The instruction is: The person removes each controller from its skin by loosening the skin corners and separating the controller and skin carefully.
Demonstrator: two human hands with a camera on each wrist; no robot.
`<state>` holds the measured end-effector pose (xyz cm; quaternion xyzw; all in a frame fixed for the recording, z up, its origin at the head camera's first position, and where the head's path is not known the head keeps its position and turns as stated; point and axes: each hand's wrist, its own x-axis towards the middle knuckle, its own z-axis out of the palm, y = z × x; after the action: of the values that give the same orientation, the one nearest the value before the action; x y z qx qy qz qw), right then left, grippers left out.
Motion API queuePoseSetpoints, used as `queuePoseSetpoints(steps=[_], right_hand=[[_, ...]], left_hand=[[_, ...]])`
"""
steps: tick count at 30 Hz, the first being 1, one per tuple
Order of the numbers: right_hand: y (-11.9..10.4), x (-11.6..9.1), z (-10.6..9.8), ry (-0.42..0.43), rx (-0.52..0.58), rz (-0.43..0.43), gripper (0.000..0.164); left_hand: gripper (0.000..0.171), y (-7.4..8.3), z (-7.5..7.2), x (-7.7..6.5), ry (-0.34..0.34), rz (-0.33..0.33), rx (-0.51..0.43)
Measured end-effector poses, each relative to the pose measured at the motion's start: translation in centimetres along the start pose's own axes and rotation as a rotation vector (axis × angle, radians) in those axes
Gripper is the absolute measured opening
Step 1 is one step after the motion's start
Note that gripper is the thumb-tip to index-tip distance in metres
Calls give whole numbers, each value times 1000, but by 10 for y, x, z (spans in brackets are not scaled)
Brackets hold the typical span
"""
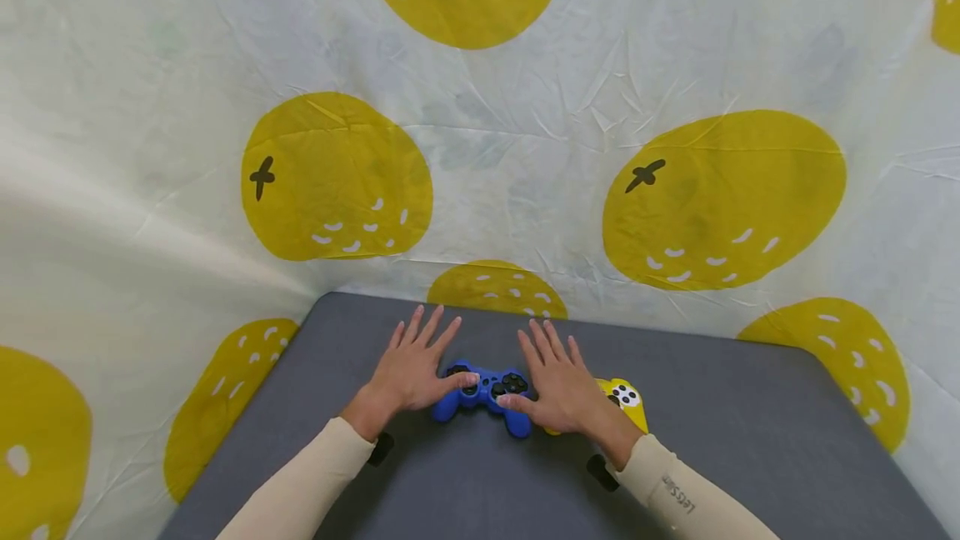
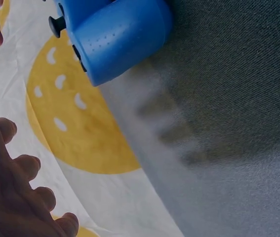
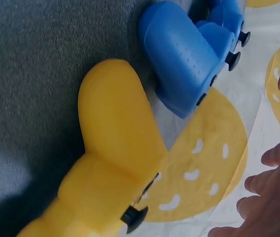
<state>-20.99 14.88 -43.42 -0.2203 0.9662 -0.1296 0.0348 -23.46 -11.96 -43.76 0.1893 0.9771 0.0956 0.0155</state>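
A blue game controller (image 1: 489, 390) lies on the grey table between the two hands. Above its left side my left hand (image 1: 411, 372) is spread, palm down, with the thumb overlapping the controller in the head view. My right hand (image 1: 561, 388) is spread likewise, its thumb over the controller's right side. Partly hidden beneath the right hand is a yellow game controller (image 1: 633, 415). In the wrist views both hands are raised off the table, with gaps between them and the controllers. The right wrist view shows the yellow controller's grip (image 3: 117, 108) close beside the blue one (image 3: 179, 59).
The grey table (image 1: 480, 498) has rounded far corners. Behind it and along the left hangs a white cloth (image 1: 517, 190) printed with large yellow fruit shapes. Dark straps (image 1: 602, 473) show under the wrists.
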Motion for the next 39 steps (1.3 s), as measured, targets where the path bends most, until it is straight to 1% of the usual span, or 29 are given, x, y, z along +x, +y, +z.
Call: queuePoseSetpoints(steps=[7,11,14,18,22,28,31,37,39], right_hand=[[-3,4,11,-12,40,9,97],[-6,5,16,-19,88,8,98],[-8,4,18,-26,113,6,99],[-8,4,22,-33,134,9,101],[-7,5,25,-40,179,12,103],[-6,4,29,-46,302,55,105],[-7,3,30,-51,350,79,104],[-8,4,31,-28,373,121,100],[-8,5,30,-25,389,132,98]], left_hand=[[95,-3,7,0,-8,0,-22],[95,-3,11,0,-7,-8,-49],[96,-3,15,0,-5,-1,-66],[96,-4,20,-1,-10,7,-94],[96,-5,22,-1,-17,9,-148],[93,-7,26,-2,-16,16,-263],[90,-8,29,-3,-15,4,-335],[99,-10,34,-3,-48,-33,-512],[102,-11,35,-2,-57,-39,-554]])
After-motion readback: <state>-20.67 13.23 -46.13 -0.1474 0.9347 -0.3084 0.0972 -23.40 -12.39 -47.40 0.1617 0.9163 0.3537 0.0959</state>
